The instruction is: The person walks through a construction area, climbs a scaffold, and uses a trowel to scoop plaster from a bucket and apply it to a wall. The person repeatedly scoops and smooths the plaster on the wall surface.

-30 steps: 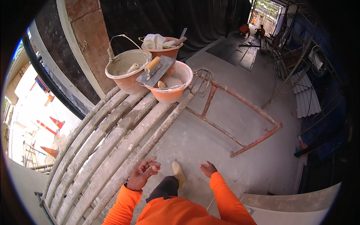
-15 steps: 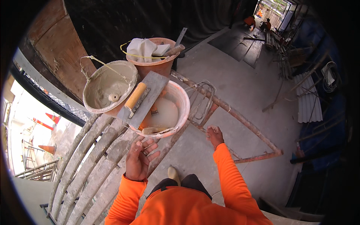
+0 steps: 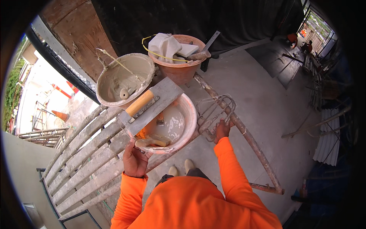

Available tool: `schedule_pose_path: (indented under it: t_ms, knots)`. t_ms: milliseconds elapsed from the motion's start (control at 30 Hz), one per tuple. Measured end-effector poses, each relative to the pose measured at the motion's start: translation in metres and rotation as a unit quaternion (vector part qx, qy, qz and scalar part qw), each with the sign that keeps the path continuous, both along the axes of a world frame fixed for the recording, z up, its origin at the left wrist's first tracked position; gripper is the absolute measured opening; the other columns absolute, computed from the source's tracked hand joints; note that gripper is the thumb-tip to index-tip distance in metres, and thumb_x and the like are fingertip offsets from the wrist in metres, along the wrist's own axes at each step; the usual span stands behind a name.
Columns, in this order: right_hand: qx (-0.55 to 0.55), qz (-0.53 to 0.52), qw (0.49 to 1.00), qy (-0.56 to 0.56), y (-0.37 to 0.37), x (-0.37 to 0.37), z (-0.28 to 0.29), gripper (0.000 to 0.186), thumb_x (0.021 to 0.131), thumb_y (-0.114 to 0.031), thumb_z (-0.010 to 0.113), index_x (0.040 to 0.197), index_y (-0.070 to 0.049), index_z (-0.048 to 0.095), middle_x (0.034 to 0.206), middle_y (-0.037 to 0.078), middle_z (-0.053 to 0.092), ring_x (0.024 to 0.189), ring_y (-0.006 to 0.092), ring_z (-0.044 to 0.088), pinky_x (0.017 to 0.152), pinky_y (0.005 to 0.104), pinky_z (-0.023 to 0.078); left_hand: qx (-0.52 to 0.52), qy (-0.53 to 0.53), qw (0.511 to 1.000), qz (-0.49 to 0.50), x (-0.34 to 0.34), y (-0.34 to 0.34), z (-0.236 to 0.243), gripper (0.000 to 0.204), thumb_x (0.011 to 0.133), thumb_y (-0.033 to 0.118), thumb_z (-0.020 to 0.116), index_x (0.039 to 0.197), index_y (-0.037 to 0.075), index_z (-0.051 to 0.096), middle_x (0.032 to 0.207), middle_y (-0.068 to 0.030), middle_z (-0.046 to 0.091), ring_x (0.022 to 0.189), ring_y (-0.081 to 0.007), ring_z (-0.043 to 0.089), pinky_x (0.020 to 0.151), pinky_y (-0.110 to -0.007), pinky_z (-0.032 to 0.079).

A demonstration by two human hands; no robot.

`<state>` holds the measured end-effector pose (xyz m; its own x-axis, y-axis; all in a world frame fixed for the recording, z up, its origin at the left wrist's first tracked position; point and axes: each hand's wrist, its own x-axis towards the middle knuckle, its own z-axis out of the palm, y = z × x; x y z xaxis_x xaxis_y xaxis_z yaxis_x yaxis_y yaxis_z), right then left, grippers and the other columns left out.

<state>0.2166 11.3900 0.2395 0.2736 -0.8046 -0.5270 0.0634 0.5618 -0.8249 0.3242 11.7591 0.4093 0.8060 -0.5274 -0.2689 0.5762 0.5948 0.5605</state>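
My left hand (image 3: pixel 135 160) is at the near rim of a bucket (image 3: pixel 191 116), thumb up by the rim and fingers bent beneath it. Whitish water and an orange-marked brush (image 3: pixel 160 120) are in that bucket. Across its top lies a plastering trowel (image 3: pixel 162 97) with a wooden handle; another wooden handle (image 3: pixel 152 142) rests at the near rim. To the right, my right hand (image 3: pixel 223 131) is closed around the near end of a bent metal-rod frame (image 3: pixel 213 105), whose kind I cannot make out.
A plaster-coated bucket (image 3: pixel 101 86) and an orange bucket (image 3: pixel 175 70) with cloth and tools stand behind. Beneath are dirty slats (image 3: pixel 82 160). A rusty pipe frame (image 3: pixel 251 143) extends right. Corrugated sheet (image 3: pixel 327 139) and poles lie farther right; people are at the far end.
My left hand has risen from below the bucket to its rim. My right hand has reached forward and taken hold of the bent rod frame. The whole view has shifted.
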Motion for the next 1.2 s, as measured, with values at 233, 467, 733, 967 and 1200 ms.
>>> schedule_pose_path:
  t_ms: [233, 467, 733, 967, 1200]
  knots:
    - [-0.041, 0.062, 0.997, -0.014, -0.002, -0.021, 0.021, 0.029, 0.109, -0.032, 0.05, 0.131, -0.014, 0.05, 0.078, 0.0, 0.046, 0.058, 0.0112, 0.046, 0.049, 0.0302, 0.045, -0.004, 0.012, 0.996, 0.09, -0.017, 0.026, -0.007, 0.043, 0.105, 0.034, 0.056, 0.139, 0.006, 0.059, 0.137, -0.0157, 0.067, 0.126, -0.0343, 0.064, 0.108, -0.056, 0.05]
    - [-0.104, 0.218, 0.969, -0.047, -0.007, -0.019, 0.063, 0.034, 0.108, -0.036, 0.053, 0.132, -0.012, 0.056, 0.075, -0.002, 0.045, 0.057, 0.0087, 0.046, 0.047, 0.0276, 0.046, 0.016, 0.005, 0.991, 0.136, -0.029, 0.065, -0.008, 0.045, 0.105, 0.034, 0.056, 0.141, 0.006, 0.057, 0.139, -0.012, 0.064, 0.129, -0.0313, 0.061, 0.111, -0.051, 0.048]
    - [-0.336, 0.483, 0.797, 0.134, -0.003, 0.057, 0.078, 0.036, 0.102, -0.032, 0.062, 0.13, -0.009, 0.061, 0.086, 0.005, 0.058, 0.077, 0.0213, 0.061, 0.066, 0.0379, 0.056, 0.027, -0.006, 0.987, 0.161, -0.033, 0.095, -0.004, 0.046, 0.105, 0.039, 0.056, 0.135, 0.005, 0.059, 0.132, -0.0138, 0.068, 0.12, -0.0332, 0.066, 0.106, -0.052, 0.052]
    - [-0.557, 0.497, 0.598, 0.291, 0.011, 0.093, 0.083, 0.048, 0.095, -0.025, 0.07, 0.137, -0.005, 0.061, 0.133, 0.016, 0.056, 0.127, 0.038, 0.053, 0.105, 0.0478, 0.049, 0.013, 0.01, 0.984, 0.176, -0.03, 0.116, -0.008, 0.043, 0.105, 0.036, 0.054, 0.131, 0.004, 0.061, 0.13, -0.0165, 0.069, 0.12, -0.0331, 0.067, 0.106, -0.051, 0.052]
    - [-0.63, 0.427, 0.631, 0.148, 0.04, 0.076, 0.113, 0.054, 0.101, -0.035, 0.066, 0.142, -0.002, 0.057, 0.128, 0.019, 0.063, 0.121, 0.0353, 0.061, 0.104, 0.0431, 0.05, 0.046, -0.005, 0.983, 0.179, -0.003, 0.134, -0.021, 0.053, 0.104, 0.041, 0.053, 0.14, 0.002, 0.059, 0.137, -0.0177, 0.066, 0.124, -0.0347, 0.064, 0.111, -0.051, 0.048]
